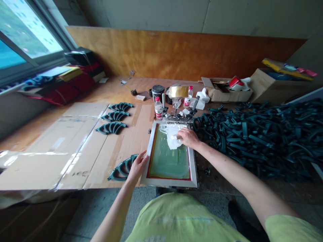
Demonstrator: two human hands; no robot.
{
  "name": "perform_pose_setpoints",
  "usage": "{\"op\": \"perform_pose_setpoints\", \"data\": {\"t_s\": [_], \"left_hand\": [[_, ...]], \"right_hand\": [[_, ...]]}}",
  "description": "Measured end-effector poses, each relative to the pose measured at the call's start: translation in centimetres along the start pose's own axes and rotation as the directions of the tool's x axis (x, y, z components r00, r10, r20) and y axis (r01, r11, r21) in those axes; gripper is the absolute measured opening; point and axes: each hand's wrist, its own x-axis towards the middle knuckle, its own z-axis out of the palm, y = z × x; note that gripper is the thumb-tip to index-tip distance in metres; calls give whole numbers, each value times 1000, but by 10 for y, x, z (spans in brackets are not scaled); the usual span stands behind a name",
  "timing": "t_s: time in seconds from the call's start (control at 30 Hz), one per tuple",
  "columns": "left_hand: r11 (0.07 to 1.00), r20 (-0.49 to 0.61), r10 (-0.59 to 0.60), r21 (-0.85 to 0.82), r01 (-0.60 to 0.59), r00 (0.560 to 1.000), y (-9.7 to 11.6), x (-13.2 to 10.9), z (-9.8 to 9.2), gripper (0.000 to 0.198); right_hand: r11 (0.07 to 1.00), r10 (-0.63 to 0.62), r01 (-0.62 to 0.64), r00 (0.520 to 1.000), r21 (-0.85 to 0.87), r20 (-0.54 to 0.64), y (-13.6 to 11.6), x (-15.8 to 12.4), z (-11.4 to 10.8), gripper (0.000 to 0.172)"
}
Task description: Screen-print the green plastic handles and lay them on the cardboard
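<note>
A silver-framed printing screen (194, 168) with green mesh and a red border lies at the table's near edge. My left hand (137, 166) grips its left frame edge, fingers curled round it. My right hand (188, 137) presses a crumpled white cloth (174, 137) onto the mesh near the screen's far end, fingers bent over the cloth. A dark teal curved plastic part (121, 169) lies just left of the screen, partly under my left hand.
Three more teal curved parts (114, 116) lie in a column on flattened cardboard (63, 144). A big heap of dark parts (259, 134) fills the right. Bottles (158, 108), a black tin (157, 90) and cardboard boxes (227, 94) stand behind the screen.
</note>
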Motion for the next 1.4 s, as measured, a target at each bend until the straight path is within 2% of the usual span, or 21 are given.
{"op": "perform_pose_setpoints", "data": {"t_s": [0.1,0.2,0.3,0.4,0.5,0.57,0.6,0.67,0.73,0.77,0.8,0.87,0.97,1.03,1.1,1.17,1.2,1.23,1.27,1.33,1.4], "left_hand": [[1000,-13,4,19,-4,1000,1,-1,-2,74],[1000,-23,1,25,-1,1000,1,-2,-2,73],[1000,-12,-6,16,6,1000,4,-3,-2,73],[1000,12,-21,-1,21,1000,18,-10,-5,78],[999,38,-23,-48,25,999,45,-20,-12,84],[997,52,-10,-82,14,999,69,-24,-17,79],[995,51,14,-96,-9,999,82,-25,-19,74],[984,25,113,-139,-109,993,109,-22,-21,68],[939,-26,279,-203,-278,960,137,-13,-18,64],[902,-50,359,-237,-360,932,152,-6,-15,62],[868,-62,420,-265,-421,905,166,1,-12,60],[825,-70,486,-293,-483,871,191,15,-6,56],[821,-110,482,-291,-492,869,211,26,1,57],[823,-164,466,-280,-494,869,202,24,5,58],[872,-124,393,-263,-412,911,173,13,14,60],[960,68,197,-218,-178,978,133,-3,29,63],[983,198,55,-180,-19,979,111,-12,38,66],[977,274,-51,-185,104,960,91,-20,47,65],[953,295,-117,-236,191,948,73,-29,56,63],[879,264,-176,-392,272,948,46,-41,66,54],[823,158,-202,-507,255,967,29,-45,63,46]], "right_hand": [[999,-33,35,998,30,-62,-10,-14,16,25],[985,-106,112,993,130,-52,-10,-25,15,22],[981,8,7,997,194,-78,3,-4,0,19],[961,201,-185,978,205,-60,19,38,-15,50],[939,326,-320,945,122,-28,35,65,-29,66],[933,359,-350,923,86,-139,49,64,-38,67],[928,372,-361,902,88,-220,57,58,-41,64],[896,441,-423,824,131,-355,74,37,-43,50],[829,558,-521,749,202,-358,85,10,-32,36],[797,604,-557,734,233,-309,87,-3,-22,31],[783,619,-566,748,259,-238,85,-16,-10,28],[814,550,-502,828,292,-110,74,-34,19,28],[905,348,-328,937,271,-28,50,-44,50,37],[931,291,-280,957,232,-13,37,-42,54,30],[937,283,-270,959,223,-27,23,-39,46,16],[947,261,-238,961,214,-87,0,-38,33,9],[962,220,-194,967,191,-125,-16,-38,28,8],[980,150,-126,977,153,-154,-34,-37,25,7],[994,46,-29,985,105,-165,-52,-37,24,7],[978,-198,206,969,40,-145,-81,-37,27,15],[939,-333,341,932,37,-140,-88,-43,30,22]]}}
